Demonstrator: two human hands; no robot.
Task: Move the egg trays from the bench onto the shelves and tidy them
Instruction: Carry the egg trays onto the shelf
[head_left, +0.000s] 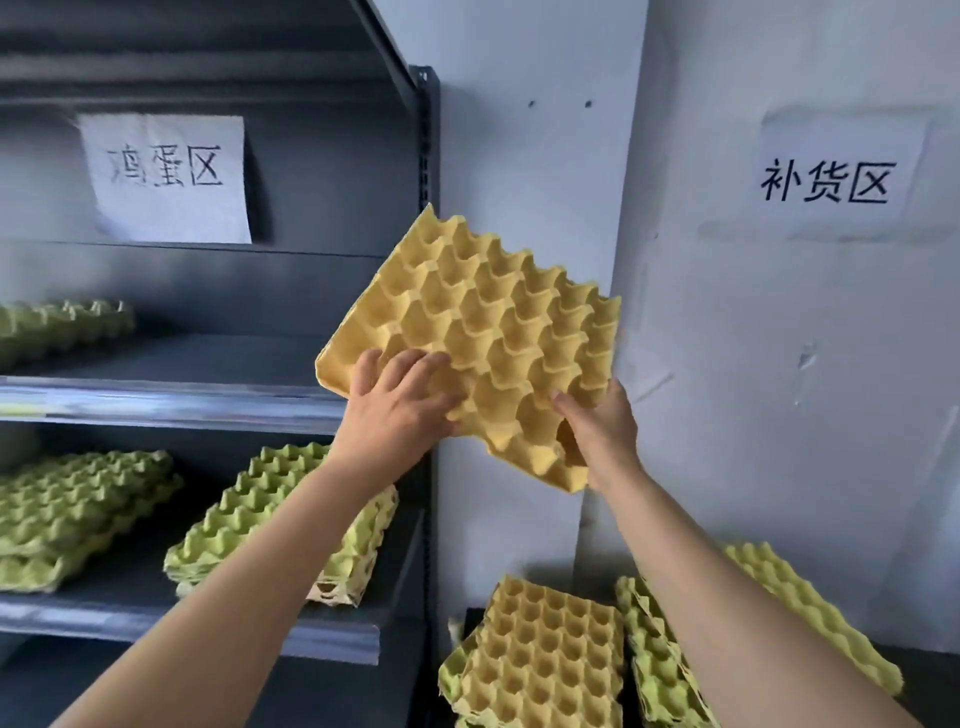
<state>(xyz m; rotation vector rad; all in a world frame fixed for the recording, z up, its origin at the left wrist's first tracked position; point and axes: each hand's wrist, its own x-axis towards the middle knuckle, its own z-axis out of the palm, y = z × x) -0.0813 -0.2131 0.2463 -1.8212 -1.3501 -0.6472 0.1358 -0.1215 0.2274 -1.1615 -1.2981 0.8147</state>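
Head view: left hand (400, 410) and right hand (597, 436) grip one yellow tray (483, 322).

We hold a yellow tray (483, 322) tilted in the air beside the shelves (156, 402), left grip (400, 410) over its near edge, right grip (597, 434) pinching its lower corner. Green trays (270, 514) lie on the shelves.

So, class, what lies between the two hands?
Head view: only cups of the yellow egg tray, which the left hand and right hand grip at its lower edge.
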